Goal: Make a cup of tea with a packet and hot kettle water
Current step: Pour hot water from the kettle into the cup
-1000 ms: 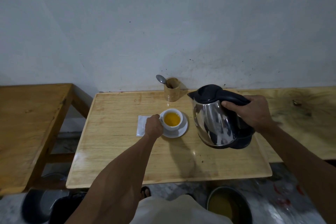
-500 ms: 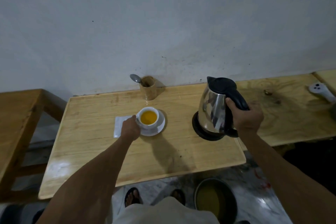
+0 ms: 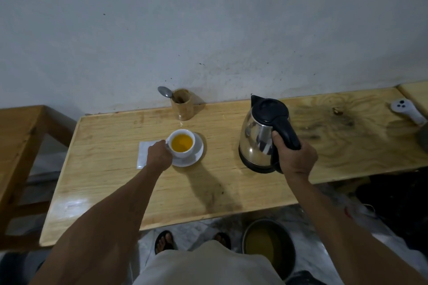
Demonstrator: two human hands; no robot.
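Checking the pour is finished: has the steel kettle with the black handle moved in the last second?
Yes. The steel kettle went from tilted beside the white cup to upright on the wooden table, farther right of it.

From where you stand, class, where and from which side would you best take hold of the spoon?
Grip the spoon by its bowl, the only part showing, from the upper left. It leans left out of the wooden holder, its handle hidden inside, so lift along that slant.

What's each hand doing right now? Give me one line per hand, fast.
Left hand: closed at the handle side of the cup.
Right hand: grip closed on the kettle handle.
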